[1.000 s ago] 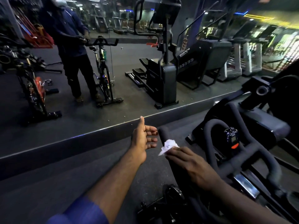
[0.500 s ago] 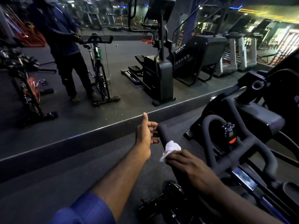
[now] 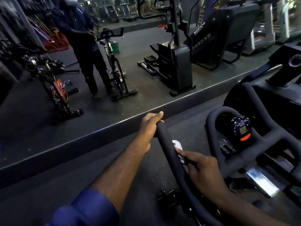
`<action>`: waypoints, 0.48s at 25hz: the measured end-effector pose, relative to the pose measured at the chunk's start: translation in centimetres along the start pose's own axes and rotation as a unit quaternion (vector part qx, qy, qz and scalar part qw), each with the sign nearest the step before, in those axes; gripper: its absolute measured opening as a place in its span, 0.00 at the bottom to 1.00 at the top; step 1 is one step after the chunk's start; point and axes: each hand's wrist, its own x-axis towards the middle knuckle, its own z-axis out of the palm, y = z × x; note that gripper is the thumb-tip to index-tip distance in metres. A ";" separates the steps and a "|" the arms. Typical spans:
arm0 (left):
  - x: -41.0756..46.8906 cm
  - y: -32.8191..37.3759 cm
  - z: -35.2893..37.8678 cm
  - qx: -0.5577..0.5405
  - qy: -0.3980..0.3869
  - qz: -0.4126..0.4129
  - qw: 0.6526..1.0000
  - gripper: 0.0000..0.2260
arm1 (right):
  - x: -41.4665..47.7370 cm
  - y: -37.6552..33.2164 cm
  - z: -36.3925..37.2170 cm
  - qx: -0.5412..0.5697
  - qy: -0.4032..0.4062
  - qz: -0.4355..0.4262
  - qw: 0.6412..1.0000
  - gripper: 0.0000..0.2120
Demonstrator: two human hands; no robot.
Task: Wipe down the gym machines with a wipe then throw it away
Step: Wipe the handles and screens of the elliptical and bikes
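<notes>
In the head view, the far tip of the spin bike's left handlebar horn [image 3: 164,139] was gripped by the left hand [image 3: 149,126], with the fingers curled round it. Just behind on the same horn, a white wipe [image 3: 177,145] was pinched and pressed to the foam by the right hand [image 3: 202,172]. Dark floor [image 3: 154,176] was seen between the horn and the mirror's base ledge [image 3: 91,142]. The console [image 3: 242,131] was set to the right, within the bar's loop.
</notes>
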 end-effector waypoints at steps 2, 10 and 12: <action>0.4 0.3 0.1 0.041 -0.025 -0.019 0.999 0.03 | 2.4 0.3 -0.2 0.040 0.008 0.048 0.998 0.22; -0.2 1.2 0.5 0.081 0.025 -0.043 0.995 0.08 | 6.3 0.1 2.1 0.307 -0.122 0.140 0.933 0.19; -0.2 1.5 0.6 0.107 0.024 -0.056 0.992 0.08 | 5.4 1.3 0.6 0.283 -0.147 0.153 0.935 0.19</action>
